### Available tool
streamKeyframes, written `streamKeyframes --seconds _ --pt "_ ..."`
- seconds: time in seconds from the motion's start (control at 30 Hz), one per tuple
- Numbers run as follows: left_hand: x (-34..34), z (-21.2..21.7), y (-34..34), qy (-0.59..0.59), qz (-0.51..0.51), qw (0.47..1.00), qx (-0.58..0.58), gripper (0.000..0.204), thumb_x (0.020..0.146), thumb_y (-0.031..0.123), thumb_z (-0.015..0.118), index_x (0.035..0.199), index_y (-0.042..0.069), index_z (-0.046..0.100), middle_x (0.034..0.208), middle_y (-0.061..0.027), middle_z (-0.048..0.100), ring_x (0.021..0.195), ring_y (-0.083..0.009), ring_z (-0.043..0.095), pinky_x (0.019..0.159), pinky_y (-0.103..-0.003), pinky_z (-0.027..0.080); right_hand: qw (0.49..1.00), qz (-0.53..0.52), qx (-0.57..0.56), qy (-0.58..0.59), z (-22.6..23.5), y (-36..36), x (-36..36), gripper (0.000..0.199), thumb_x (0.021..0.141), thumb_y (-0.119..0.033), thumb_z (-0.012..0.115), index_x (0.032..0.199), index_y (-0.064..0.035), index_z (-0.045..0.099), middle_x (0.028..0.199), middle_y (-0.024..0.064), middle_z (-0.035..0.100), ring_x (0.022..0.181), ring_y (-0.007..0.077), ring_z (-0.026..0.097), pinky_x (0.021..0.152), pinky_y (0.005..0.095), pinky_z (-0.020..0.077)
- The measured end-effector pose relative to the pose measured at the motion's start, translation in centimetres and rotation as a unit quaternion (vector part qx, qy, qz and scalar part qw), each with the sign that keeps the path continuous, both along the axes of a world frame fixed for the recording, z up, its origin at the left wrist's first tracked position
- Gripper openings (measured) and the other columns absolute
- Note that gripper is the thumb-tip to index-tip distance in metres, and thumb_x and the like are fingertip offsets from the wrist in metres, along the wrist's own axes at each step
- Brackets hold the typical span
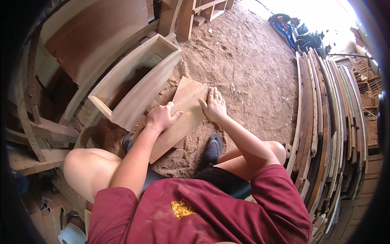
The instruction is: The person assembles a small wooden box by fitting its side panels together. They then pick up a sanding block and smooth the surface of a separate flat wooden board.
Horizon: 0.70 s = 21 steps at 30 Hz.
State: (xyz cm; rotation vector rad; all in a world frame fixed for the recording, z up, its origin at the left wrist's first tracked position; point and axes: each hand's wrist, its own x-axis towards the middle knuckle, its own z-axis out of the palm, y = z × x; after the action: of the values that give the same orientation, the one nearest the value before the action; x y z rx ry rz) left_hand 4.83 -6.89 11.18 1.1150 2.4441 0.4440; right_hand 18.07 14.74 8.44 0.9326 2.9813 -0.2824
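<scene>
A pale wooden board (185,124) lies slantwise in front of me, between my feet. My left hand (159,118) grips its left edge, thumb on top and the other fingers curled out of sight. Against the board's far right end rests my right hand (214,106), fingers stretched out and thumb apart. Another piece of wood (183,86) shows from under the board at its far end. To the left of the board stands a long, open wooden box (142,87), shaped like a drawer.
Brown, sawdust-like ground (248,77) spreads ahead. Long planks (321,122) are stacked along the right side. Curved wooden frame parts (61,132) and a large panel (87,38) stand at left. A wooden frame (209,10) and a dark bundle (302,36) lie farther off.
</scene>
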Motion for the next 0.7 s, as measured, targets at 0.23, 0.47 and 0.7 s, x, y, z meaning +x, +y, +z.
streamKeyframes --seconds 0.23,0.47,0.7 --pt "0.2 0.2 -0.3 -0.002 0.025 1.000 0.000 0.065 0.090 0.064 0.053 0.126 0.010 0.059 0.101 -0.0235 0.071 0.096 -0.0398 0.069 0.081 -0.050 0.055 1.000 0.006 -0.014 -0.014 0.7 0.1 -0.9 0.098 0.095 -0.069 0.031 0.151 0.0105 0.015 0.159 0.0301 0.015 0.150 0.0397 0.011 0.121 0.0454 0.0129" --pt "0.2 0.2 -0.5 -0.006 0.026 1.000 0.009 0.062 0.088 0.066 0.054 0.108 0.007 0.063 0.097 -0.0240 0.071 0.093 -0.0401 0.069 0.078 -0.051 0.056 0.998 0.021 0.007 -0.066 0.9 -2.5 2.4 0.099 0.095 -0.071 0.026 0.153 0.0087 0.011 0.160 0.0290 0.010 0.151 0.0399 0.004 0.122 0.0486 0.0035" --pt "0.4 0.7 -0.3 -0.018 0.038 0.999 -0.003 0.066 0.087 0.066 0.055 0.117 0.008 0.063 0.103 -0.0216 0.071 0.098 -0.0385 0.068 0.084 -0.049 0.054 1.000 -0.009 -0.001 -0.006 0.7 0.8 -2.1 0.100 0.093 -0.072 0.030 0.151 0.0092 0.020 0.158 0.0273 0.020 0.150 0.0379 0.011 0.122 0.0460 0.0072"
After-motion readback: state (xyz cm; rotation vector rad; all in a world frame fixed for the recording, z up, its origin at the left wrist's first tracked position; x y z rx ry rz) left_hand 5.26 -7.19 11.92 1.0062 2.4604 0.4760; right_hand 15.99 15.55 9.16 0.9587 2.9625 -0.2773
